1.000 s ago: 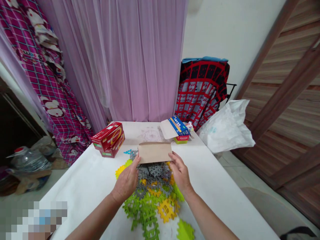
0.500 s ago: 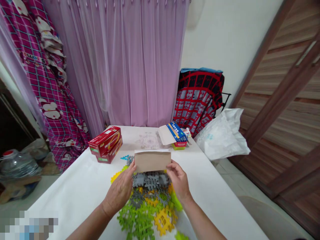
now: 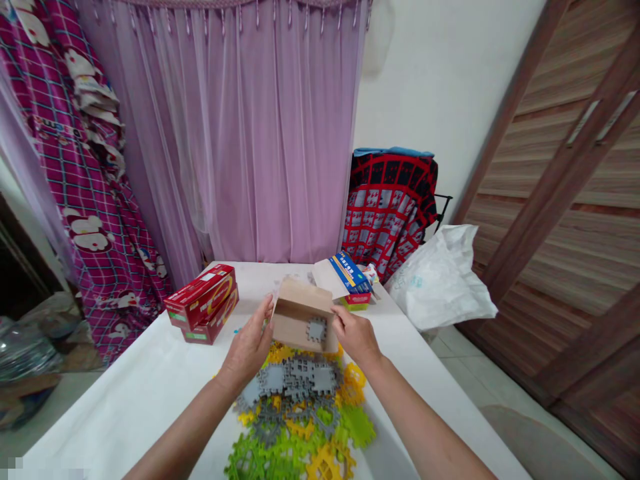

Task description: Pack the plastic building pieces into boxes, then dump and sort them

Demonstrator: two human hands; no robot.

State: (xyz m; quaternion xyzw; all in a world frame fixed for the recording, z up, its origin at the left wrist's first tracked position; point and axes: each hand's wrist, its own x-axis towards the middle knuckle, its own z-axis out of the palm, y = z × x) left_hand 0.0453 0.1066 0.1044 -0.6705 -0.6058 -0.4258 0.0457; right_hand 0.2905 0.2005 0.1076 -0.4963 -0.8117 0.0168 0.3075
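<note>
I hold a brown cardboard box point(image 3: 299, 313) up over the white table point(image 3: 150, 387), its open side tilted toward me. My left hand point(image 3: 250, 347) grips its left edge and my right hand point(image 3: 356, 337) grips its right edge. One grey interlocking plastic tile point(image 3: 317, 329) sits at the box's mouth. Below the box lies a heap of grey tiles point(image 3: 295, 380), with green tiles point(image 3: 260, 457) and yellow tiles point(image 3: 330, 460) spread toward me.
Two stacked red boxes point(image 3: 203, 310) lie at the table's left. A blue and white box point(image 3: 345, 273) rests on small red and green packs at the back right. A white plastic bag point(image 3: 440, 280) and a red patterned cloth point(image 3: 390, 200) are beyond the right edge.
The box has been lifted and tipped so its open side faces me, and more grey tiles now lie on the heap. The camera has tilted up.
</note>
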